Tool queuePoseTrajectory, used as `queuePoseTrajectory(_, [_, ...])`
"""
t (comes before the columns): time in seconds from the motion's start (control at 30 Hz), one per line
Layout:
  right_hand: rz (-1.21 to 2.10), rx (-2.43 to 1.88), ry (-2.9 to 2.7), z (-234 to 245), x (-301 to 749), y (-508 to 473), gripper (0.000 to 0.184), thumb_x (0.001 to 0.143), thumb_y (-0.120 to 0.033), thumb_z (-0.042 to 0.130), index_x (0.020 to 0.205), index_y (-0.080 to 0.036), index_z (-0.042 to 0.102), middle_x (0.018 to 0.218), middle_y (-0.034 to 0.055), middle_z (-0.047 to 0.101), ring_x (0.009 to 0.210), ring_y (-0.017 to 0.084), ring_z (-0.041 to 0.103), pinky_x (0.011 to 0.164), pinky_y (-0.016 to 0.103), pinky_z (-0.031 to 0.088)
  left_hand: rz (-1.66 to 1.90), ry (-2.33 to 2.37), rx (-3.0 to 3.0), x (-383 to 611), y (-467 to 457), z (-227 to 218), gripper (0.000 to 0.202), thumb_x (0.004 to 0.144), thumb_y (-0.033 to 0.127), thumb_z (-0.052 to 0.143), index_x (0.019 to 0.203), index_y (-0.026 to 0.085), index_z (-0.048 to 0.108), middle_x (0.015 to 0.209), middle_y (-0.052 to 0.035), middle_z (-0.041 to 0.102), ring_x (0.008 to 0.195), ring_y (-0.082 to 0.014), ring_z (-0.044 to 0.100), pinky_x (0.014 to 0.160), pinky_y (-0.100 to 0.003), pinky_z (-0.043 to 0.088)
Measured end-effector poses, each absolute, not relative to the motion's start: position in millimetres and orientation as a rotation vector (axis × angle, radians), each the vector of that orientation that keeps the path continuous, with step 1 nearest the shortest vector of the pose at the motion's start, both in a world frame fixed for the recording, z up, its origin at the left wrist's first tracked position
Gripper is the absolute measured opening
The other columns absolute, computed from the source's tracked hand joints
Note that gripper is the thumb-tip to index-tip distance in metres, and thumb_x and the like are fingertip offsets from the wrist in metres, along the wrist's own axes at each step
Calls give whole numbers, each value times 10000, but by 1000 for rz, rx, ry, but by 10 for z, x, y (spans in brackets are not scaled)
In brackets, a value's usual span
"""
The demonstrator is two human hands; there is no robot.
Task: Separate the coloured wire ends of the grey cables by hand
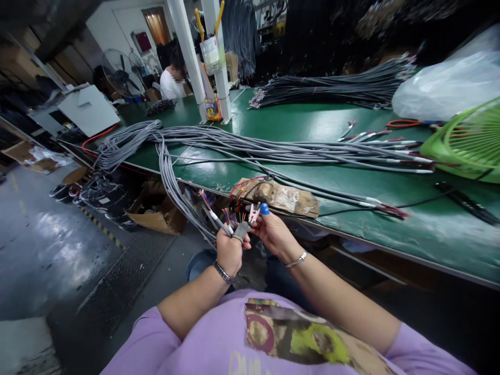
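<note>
My left hand (229, 253) is closed around the ends of grey cables (183, 208), which hang over the table's front edge. Thin coloured wires (235, 217) fan out above this fist, and a grey cover wraps its thumb. Close beside it, my right hand (275, 235) pinches a small pink clip (253, 212), its fingertip wearing a blue cover (264, 209). Whether the clip touches the wires I cannot tell. Just behind the hands, a taped wooden block (289, 198) with red and black leads lies at the table edge.
Long grey cables (273, 140) stretch across the green table (312, 117). A bundle of black cables (332, 86) lies behind them. At the right are a green fan (469, 140) and a plastic bag (449, 86). White posts (191, 57) rise at the back, near a seated person (171, 83).
</note>
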State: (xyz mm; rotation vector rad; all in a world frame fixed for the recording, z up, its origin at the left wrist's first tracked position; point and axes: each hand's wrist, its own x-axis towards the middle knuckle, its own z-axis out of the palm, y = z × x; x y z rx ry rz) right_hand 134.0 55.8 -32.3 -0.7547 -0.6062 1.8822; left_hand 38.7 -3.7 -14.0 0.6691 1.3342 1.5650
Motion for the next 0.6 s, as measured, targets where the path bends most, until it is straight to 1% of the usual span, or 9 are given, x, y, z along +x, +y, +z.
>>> queuePoseTrajectory(0.07, [2005,-690,-555,-314,1332,569,359,689,-526,732,744,-181,652,643,-5,617,563,99,527,579,244,484,1559,1342,667,395,-45,-136,371,634,454,749,684,157,532,484,52,542,366,-48,460,367,-162,353])
queuePoseTrajectory(0.13, [2051,-660,-481,-308,1317,583,326,699,-493,739,759,-182,663,683,1,648,606,106,561,611,244,491,1556,1353,661,399,-58,-139,377,626,459,751,685,157,532,484,52,541,368,-46,459,365,-159,354])
queuePoseTrajectory(0.3, [1970,-708,-353,-303,1257,612,279,689,-439,766,703,-182,658,641,-13,650,594,103,559,563,223,462,1547,1359,661,396,-80,-171,378,616,447,759,668,156,523,490,53,536,378,-45,452,361,-157,360])
queuePoseTrajectory(0.37, [1950,-711,-345,-301,1241,609,289,684,-447,767,701,-180,657,641,-13,652,586,102,555,546,218,455,1541,1364,665,393,-80,-179,374,619,440,759,663,155,519,487,54,534,373,-43,447,354,-155,357])
queuePoseTrajectory(0.47, [1966,-684,-371,-300,1239,585,331,681,-492,753,730,-180,653,662,-9,659,606,109,573,562,223,470,1532,1375,667,386,-80,-180,363,633,433,752,669,151,528,486,53,539,366,-42,448,350,-151,353])
queuePoseTrajectory(0.6, [2017,-641,-381,-316,1280,550,382,708,-572,691,727,-197,622,654,-16,647,597,114,582,587,240,494,1530,1338,680,377,-97,-191,356,648,438,744,664,148,539,481,51,542,363,-43,454,352,-151,361])
